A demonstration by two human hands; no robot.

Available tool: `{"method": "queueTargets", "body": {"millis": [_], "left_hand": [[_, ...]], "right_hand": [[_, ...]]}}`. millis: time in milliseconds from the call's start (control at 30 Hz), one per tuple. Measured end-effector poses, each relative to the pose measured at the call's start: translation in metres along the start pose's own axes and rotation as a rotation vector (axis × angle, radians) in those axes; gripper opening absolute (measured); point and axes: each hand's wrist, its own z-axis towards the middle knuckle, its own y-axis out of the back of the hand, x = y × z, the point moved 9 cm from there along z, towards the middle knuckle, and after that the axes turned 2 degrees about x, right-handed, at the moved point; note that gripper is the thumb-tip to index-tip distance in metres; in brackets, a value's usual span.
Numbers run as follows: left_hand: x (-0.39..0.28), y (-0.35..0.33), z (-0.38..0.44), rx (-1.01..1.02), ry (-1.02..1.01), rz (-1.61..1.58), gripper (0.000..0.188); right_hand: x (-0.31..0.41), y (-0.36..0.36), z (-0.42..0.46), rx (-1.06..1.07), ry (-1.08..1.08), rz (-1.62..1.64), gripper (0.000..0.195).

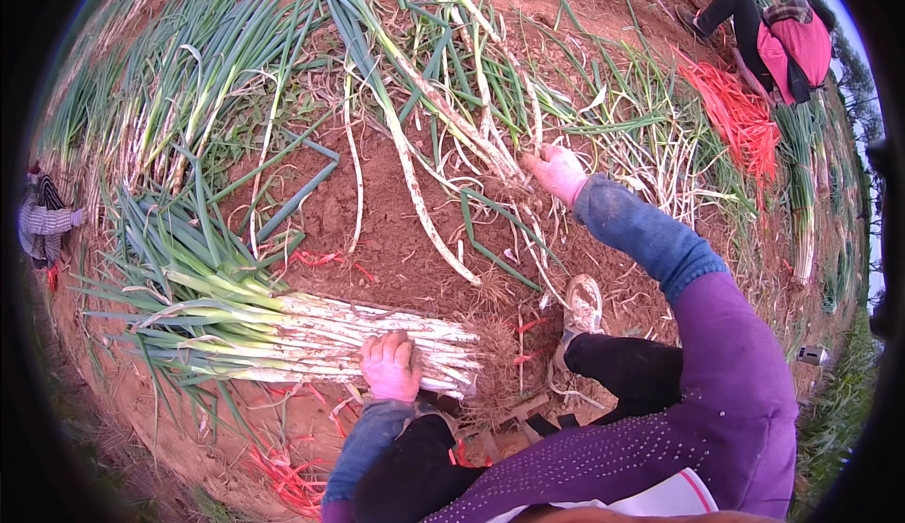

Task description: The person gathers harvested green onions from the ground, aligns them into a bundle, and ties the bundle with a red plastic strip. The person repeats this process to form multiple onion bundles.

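Observation:
A thick bundle of long green onions (304, 332) lies across the ground in front of me, its leaves to the left and roots to the right. My left hand (392, 367) rests over its white stalks near the root end, fingers curled on them. My right hand (558, 175), arm stretched forward, is at the root ends of a few loose green onions (452, 109), whose leaves point up and away. Whether its fingers are closed on a stalk I cannot tell. A single green onion (417, 194) lies on the soil between the hands.
Red plastic ties lie at the lower left (286, 480) and in a heap at the upper right (735, 116), near a person in pink (792, 42). Another person (44, 219) is at the far left. Onion rows (191, 92) stretch at the upper left. Thin stalks (657, 155) litter the right.

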Motion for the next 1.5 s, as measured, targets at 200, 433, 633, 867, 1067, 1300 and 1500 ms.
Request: {"method": "queueTargets", "body": {"millis": [200, 433, 633, 867, 1067, 1300, 1500], "left_hand": [[0.008, 0.003, 0.002, 0.036, 0.027, 0.023, 0.029], [0.007, 0.001, -0.004, 0.035, 0.036, 0.026, 0.028], [0.008, 0.002, -0.001, 0.02, 0.021, 0.032, 0.029], [0.009, 0.006, -0.003, 0.016, 0.028, 0.032, 0.032], [0.003, 0.01, 0.007, -0.01, 0.028, 0.009, 0.026], [0.015, 0.014, -0.006, 0.002, 0.062, 0.008, 0.027], [0.013, 0.019, -0.007, -0.069, 0.036, -0.005, 0.026]], "right_hand": [[0.003, 0.049, -0.008, -0.196, 0.123, 0.785, 0.049], [-0.124, -0.062, -0.016, 0.452, -0.31, 0.732, 0.034], [-0.096, -0.129, -0.049, 0.484, -0.157, -0.084, 0.077], [-0.015, -0.117, -0.061, 0.297, 0.042, -0.163, 0.048], [-0.038, -0.121, -0.032, 0.259, -0.077, -0.1, 0.05], [-0.002, -0.121, -0.038, 0.27, -0.128, -0.153, 0.058], [0.015, -0.093, -0.047, 0.231, -0.093, -0.288, 0.055]]}}
